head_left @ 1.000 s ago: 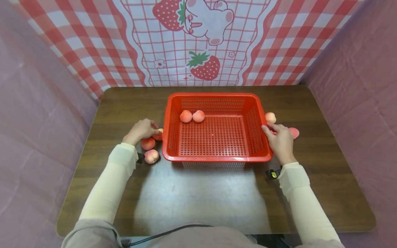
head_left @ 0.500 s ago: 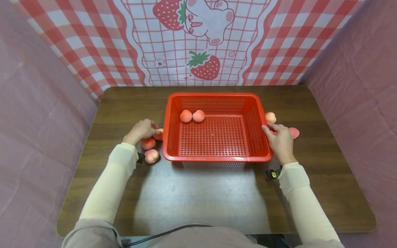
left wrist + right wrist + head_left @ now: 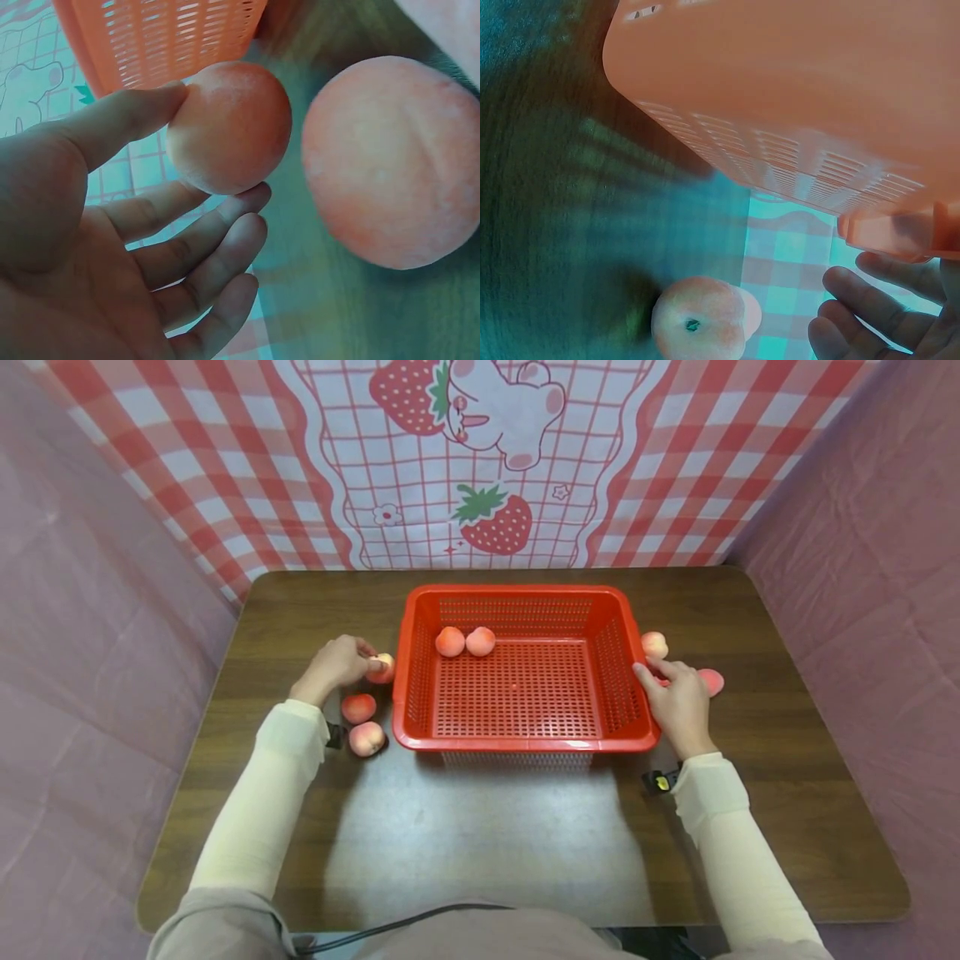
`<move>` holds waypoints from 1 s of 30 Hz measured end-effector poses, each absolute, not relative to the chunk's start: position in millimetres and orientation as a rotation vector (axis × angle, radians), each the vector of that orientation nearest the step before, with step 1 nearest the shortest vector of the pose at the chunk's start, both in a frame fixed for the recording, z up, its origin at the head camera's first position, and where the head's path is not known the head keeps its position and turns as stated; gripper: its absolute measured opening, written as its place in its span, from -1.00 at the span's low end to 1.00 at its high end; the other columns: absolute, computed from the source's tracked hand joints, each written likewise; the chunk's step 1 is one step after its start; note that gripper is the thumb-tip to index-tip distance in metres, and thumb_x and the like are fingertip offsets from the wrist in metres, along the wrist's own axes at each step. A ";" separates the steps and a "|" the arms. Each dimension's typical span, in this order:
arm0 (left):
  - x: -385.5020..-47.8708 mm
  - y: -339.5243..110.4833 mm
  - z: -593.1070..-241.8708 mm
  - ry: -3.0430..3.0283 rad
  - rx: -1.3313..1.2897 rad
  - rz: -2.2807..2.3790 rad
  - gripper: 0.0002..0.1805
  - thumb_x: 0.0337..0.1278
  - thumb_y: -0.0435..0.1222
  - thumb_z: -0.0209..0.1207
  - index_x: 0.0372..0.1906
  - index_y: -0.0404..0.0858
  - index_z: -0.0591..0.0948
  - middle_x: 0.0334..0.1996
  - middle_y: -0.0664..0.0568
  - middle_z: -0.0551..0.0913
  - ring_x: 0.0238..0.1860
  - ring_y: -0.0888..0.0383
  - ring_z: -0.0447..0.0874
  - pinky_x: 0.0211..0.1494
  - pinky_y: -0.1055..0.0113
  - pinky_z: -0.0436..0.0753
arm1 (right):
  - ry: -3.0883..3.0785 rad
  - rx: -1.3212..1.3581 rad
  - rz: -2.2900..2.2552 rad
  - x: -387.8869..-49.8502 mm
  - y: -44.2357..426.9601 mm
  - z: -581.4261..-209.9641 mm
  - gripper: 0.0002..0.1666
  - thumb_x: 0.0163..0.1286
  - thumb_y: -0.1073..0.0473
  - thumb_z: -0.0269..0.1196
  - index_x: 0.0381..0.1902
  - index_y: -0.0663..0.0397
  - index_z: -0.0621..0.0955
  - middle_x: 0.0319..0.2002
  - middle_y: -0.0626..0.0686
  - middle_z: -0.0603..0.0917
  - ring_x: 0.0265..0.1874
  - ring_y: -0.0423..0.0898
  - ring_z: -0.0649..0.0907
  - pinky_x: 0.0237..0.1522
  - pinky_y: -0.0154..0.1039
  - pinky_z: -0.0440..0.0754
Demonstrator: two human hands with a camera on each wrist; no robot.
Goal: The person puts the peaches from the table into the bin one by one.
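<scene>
My left hand (image 3: 339, 662) pinches a peach (image 3: 381, 668) between thumb and fingers, left of the red plastic basket (image 3: 525, 745). In the left wrist view, thumb and index tip touch this peach (image 3: 229, 127) while the other fingers spread loosely below. Two more peaches, a red one (image 3: 358, 708) and a paler one (image 3: 367, 739), lie on the table nearer the body. My right hand (image 3: 681, 702) holds the basket's right rim, thumb over the top and fingers beneath; the right wrist view shows those fingers (image 3: 877, 307) loosely extended. Inside the basket, two peaches (image 3: 450, 642) sit side by side at the back left.
Right of the basket lie a pale peach (image 3: 654, 645) and a pink one (image 3: 709, 682); another is partly hidden by the right hand. The wooden table (image 3: 780, 827) ends at a strawberry-printed cloth (image 3: 491, 518) behind, with pink curtains (image 3: 847, 568) at both sides.
My left hand has moved slightly away from the body with the peach, off the two nearer peaches. The right hand and basket have stayed put.
</scene>
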State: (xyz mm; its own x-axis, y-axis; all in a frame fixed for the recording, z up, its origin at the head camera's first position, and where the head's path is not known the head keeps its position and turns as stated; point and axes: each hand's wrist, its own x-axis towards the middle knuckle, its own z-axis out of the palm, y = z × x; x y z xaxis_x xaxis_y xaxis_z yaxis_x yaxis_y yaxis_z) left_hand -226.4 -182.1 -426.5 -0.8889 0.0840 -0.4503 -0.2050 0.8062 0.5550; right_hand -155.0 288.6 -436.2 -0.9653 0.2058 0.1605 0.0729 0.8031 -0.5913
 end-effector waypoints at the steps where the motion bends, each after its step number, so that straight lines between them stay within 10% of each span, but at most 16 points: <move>1: -227.4 -182.0 -425.4 2.550 -0.086 0.834 -0.54 0.25 -0.09 0.17 0.12 -0.30 0.56 0.10 -0.17 0.61 0.11 -0.11 0.53 0.22 -0.03 0.48 | -2.771 -0.216 0.897 -155.1 288.4 -436.3 -0.49 0.41 -0.01 0.22 0.14 0.25 0.60 -0.16 0.35 0.66 -0.24 0.19 0.54 -0.23 -0.14 0.39; 30: -244.9 -163.5 -392.7 2.844 -0.122 0.834 -0.39 0.19 0.05 0.21 0.16 -0.32 0.55 0.03 -0.23 0.65 0.01 -0.19 0.58 0.12 -0.05 0.51 | -2.743 -0.194 0.906 -155.3 287.3 -436.4 -0.52 0.40 0.02 0.23 0.12 0.26 0.62 -0.14 0.37 0.68 -0.18 0.27 0.58 -0.13 0.02 0.44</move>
State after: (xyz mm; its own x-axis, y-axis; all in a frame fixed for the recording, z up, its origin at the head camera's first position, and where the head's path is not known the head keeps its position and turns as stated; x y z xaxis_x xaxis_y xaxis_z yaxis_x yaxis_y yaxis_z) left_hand -244.9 -163.5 -392.7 -0.9814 -0.0293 -0.1897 -0.1271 0.8397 0.5279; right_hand -155.3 287.3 -436.4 -0.9610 0.2014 0.1895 0.0490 0.7982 -0.6003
